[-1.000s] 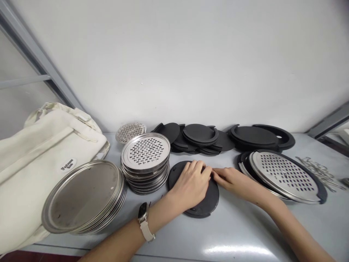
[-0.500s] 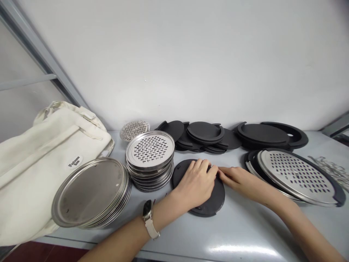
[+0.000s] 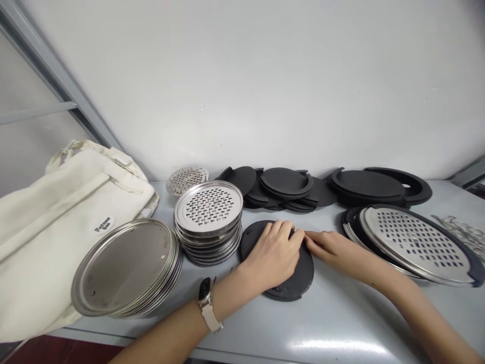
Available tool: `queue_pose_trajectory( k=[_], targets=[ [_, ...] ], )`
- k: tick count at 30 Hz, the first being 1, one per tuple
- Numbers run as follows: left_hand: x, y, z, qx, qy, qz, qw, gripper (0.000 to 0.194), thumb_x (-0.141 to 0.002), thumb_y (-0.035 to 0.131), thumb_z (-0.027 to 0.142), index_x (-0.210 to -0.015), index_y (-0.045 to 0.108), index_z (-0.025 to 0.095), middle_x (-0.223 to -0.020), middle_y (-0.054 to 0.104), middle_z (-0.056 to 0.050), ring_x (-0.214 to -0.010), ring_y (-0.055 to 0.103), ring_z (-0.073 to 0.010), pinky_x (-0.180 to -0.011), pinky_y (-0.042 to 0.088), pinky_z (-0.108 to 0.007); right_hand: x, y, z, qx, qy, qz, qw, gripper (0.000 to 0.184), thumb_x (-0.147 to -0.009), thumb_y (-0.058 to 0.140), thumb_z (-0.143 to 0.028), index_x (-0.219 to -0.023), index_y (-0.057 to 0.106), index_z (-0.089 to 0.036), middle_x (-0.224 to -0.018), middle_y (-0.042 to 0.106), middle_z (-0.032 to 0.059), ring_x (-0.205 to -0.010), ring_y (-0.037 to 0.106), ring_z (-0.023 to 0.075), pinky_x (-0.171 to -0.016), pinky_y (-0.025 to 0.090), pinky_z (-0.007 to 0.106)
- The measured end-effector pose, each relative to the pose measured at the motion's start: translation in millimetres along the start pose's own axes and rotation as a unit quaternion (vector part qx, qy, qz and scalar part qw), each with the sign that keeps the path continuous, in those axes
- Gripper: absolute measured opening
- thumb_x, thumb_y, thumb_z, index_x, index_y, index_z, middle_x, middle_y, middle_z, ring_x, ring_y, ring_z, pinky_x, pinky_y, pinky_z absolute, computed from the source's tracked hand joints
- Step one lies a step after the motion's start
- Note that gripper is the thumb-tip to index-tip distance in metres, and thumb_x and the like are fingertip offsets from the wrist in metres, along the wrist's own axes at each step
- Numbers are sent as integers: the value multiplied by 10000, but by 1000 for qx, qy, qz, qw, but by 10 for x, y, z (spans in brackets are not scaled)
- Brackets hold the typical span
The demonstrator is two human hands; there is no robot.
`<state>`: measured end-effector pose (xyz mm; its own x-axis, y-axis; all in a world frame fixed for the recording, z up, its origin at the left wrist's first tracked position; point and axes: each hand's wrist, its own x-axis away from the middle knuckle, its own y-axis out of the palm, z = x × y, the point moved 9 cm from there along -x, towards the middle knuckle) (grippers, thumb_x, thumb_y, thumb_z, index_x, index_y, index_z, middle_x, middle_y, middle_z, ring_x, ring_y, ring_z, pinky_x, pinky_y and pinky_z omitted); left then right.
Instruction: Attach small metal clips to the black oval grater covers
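Note:
A round black disc point(image 3: 291, 286) with small slots near its rim lies flat on the grey table point(image 3: 341, 313). My left hand point(image 3: 271, 255) rests over it from the left, its fingers closed and curled at the disc's upper right edge. At that same edge, the fingers of my right hand point(image 3: 328, 246) are pinched together against the rim, their tips close to the left fingers. What lies between the fingertips is partly hidden. Just left of the disc stands a stack of metal discs point(image 3: 208, 253), topped by a perforated plate point(image 3: 210, 208).
Round metal trays point(image 3: 125, 268) are stacked by a cream bag point(image 3: 68, 217) on the left. Black rimmed discs point(image 3: 286, 182) and larger black holders point(image 3: 371, 184) line the wall. Right of my hands lies a large perforated plate point(image 3: 415, 237), with metal hooks point(image 3: 462, 230) beyond.
The view has shifted slightly, so everything appears a little further right than a second ago. Both hands keep their place on the black disc, with almost no visible finger movement.

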<state>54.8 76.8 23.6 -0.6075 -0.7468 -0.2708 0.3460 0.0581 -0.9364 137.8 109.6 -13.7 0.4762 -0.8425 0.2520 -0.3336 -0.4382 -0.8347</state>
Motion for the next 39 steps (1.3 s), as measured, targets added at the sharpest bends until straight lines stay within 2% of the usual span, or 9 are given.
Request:
queue_pose_trajectory(
  k=[25,39],
  targets=[
    [-4,-14,7,6,7,3,1000,213,-938,353,185,-1092,496,149,-998,510,-84,-964,482,-218,-831,432,-358,-3,15,30,5,-5,5,1000,347,-928,272,-313,-750,546,-197,-683,652,46,-608,567,186,-592,392,289],
    [0,1,0,6,5,-3,1000,226,-931,356,178,-1117,482,156,-1012,507,-88,-984,483,-223,-839,433,-375,-1,7,21,-2,-9,10,1000,350,-927,283,-296,-779,582,-189,-690,661,48,-608,570,180,-596,406,286]
  ],
)
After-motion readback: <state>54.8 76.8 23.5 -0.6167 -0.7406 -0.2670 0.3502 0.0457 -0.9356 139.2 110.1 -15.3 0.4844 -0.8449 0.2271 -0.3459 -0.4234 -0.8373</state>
